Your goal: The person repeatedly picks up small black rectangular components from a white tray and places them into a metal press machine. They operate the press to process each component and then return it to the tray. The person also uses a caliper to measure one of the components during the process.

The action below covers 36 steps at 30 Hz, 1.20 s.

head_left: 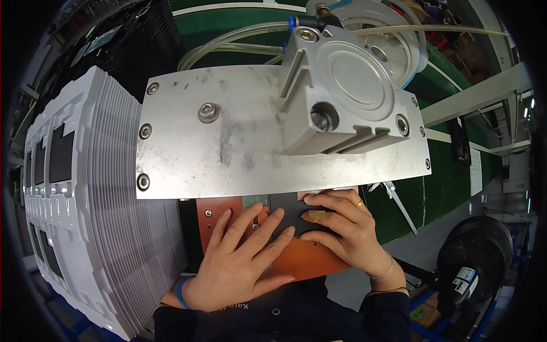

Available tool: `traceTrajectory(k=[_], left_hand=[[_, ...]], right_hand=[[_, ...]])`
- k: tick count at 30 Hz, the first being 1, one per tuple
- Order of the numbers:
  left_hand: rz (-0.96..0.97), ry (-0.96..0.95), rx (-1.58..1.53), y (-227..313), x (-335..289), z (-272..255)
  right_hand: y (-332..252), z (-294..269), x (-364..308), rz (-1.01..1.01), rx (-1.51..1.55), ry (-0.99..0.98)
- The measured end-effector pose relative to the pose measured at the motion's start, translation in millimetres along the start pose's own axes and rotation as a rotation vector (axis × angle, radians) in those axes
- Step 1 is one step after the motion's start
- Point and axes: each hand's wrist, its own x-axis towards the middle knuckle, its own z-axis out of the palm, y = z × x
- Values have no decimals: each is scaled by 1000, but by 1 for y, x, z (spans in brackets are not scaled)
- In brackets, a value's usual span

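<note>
Down near the middle of the frame, a flat black piece (290, 212) lies on an orange-brown plate (302, 259). Both sit just under the edge of a big grey metal plate (228, 148), so the top of the black piece is hidden.

Both hands rest on the black piece. The left hand (239, 259) comes up from the lower middle. It lies flat and open, with its fingers (259, 219) spread across the black piece and the orange-brown plate. It presses down and grips nothing. A blue band (180, 292) goes round its wrist.

The right hand (347, 228) comes in from the lower right. Its fingers are bent, and the fingertips (310, 199) push on the black piece right at the edge of the metal plate. It holds nothing either. It wears a gold ring (359, 203) and a thin bracelet (384, 271).

On top of the metal plate, in the upper middle, stands a chunky silver air cylinder (347, 91) with a clear hose (228, 40) going to it.

On the left side of the frame stands a tall stack of white trays (108, 211). A black fan (476, 256) sits in the lower right. A green surface (450, 176) shows behind the metal plate on the right.
</note>
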Motion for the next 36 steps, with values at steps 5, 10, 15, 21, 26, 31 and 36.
traceTrajectory(k=[5, 10, 15, 21, 26, 31, 36], left_hand=[[0, -6, -3, 0, 0, 0], [-4, -7, -7, 0, 1, 0], [-12, -27, -4, 0, 1, 1], [-10, 13, -6, 1, 1, 1], [-2, 26, -2, 2, 1, 1], [9, 60, -34, 1, -1, 4], [61, 141, -56, 2, -3, 1]], right_hand=[[0, 0, 0, 0, 0, 2], [0, 0, 0, 5, 6, 7], [0, 1, 1, 5, 6, 16], [0, 3, -1, 32, -12, 28], [0, 3, -1, 8, -3, 38], [1, 0, 1, 4, 48, -15], [-3, -9, 8, 35, 90, -111]])
